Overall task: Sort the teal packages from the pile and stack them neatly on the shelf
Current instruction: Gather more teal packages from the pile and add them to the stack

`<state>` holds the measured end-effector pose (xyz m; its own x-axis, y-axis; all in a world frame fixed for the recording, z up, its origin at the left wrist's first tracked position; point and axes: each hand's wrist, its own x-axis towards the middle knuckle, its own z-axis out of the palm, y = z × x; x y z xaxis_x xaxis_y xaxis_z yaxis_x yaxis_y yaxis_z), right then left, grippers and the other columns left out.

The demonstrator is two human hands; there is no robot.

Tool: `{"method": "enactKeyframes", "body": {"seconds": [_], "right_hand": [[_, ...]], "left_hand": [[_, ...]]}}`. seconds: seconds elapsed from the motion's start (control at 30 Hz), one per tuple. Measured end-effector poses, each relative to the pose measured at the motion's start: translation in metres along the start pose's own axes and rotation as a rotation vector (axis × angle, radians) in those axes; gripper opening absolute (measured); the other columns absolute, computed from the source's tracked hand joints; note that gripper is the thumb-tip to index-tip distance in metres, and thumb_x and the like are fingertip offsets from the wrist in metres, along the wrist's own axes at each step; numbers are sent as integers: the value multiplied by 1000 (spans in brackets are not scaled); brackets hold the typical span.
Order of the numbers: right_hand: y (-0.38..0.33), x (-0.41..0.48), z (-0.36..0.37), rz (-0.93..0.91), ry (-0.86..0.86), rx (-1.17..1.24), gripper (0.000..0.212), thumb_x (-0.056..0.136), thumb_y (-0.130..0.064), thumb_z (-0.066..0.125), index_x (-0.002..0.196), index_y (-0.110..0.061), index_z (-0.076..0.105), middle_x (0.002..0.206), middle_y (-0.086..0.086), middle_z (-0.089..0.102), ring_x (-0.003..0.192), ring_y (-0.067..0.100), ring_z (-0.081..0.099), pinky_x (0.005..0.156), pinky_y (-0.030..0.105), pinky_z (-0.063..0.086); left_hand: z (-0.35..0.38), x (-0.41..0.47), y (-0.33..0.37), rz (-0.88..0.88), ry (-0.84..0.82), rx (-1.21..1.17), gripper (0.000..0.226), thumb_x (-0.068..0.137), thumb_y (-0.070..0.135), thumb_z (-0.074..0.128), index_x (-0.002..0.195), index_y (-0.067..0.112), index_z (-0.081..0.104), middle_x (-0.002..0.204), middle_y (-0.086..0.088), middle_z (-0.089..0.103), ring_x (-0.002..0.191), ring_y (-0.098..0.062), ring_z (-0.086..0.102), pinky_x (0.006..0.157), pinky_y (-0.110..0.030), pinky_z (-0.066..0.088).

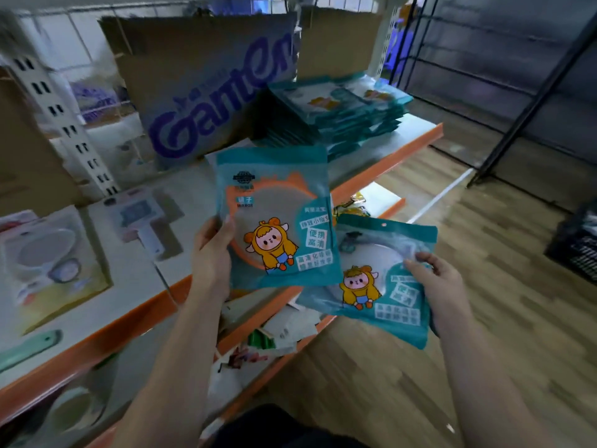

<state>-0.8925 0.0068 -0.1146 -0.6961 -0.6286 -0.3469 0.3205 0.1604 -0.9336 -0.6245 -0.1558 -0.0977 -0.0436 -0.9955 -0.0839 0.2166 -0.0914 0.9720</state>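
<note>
Left hand (pixel 213 250) grips teal package (pixel 277 218) upright, right hand (pixel 436 286) grips second package (pixel 371 286), near shelf (pixel 387 156) orange edge; teal stack (pixel 339 118) far right, floor (pixel 484 318) open right.

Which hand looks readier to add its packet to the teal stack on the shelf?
Left, probably. The left hand holds the raised packet just in front of the stack. The right hand holds the lower packet farther from it.

Glossy film against matt board
The teal packages (pixel 277 221) are shiny, smooth plastic film; the cardboard box (pixel 200 92) looks matt brown; the shelf (pixel 139 286) is smooth, the floor (pixel 517 286) wood-grained.
</note>
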Motion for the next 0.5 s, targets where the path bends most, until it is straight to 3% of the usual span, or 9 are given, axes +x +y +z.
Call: {"method": "enactKeyframes", "body": {"seconds": [0.13,0.27,0.4,0.5], "right_hand": [[-14,34,-15,6,-18,140,33,85,3,63,109,-20,60,99,11,68,68,20,72,56,33,58],[-34,78,-28,-121,-67,170,47,86,2,63,120,-28,53,91,3,74,75,21,72,58,35,58],[-60,132,-35,-114,-89,135,35,87,-6,64,121,-7,58,91,6,75,76,22,72,59,32,58],[-79,168,-32,-115,-87,123,31,86,-11,65,116,-2,61,89,5,74,74,19,71,60,31,58]], "left_hand": [[42,16,3,25,-5,-26,28,97,18,55,77,28,72,74,17,73,66,0,68,52,-12,50],[80,49,8,38,68,-110,13,94,21,61,85,29,65,71,20,72,66,3,68,58,-19,53],[113,85,18,104,80,-152,8,94,24,61,97,23,69,92,7,72,94,-16,67,93,-38,52],[130,103,30,191,78,-164,20,94,21,59,86,26,76,90,7,75,90,-17,69,89,-44,50]]}}
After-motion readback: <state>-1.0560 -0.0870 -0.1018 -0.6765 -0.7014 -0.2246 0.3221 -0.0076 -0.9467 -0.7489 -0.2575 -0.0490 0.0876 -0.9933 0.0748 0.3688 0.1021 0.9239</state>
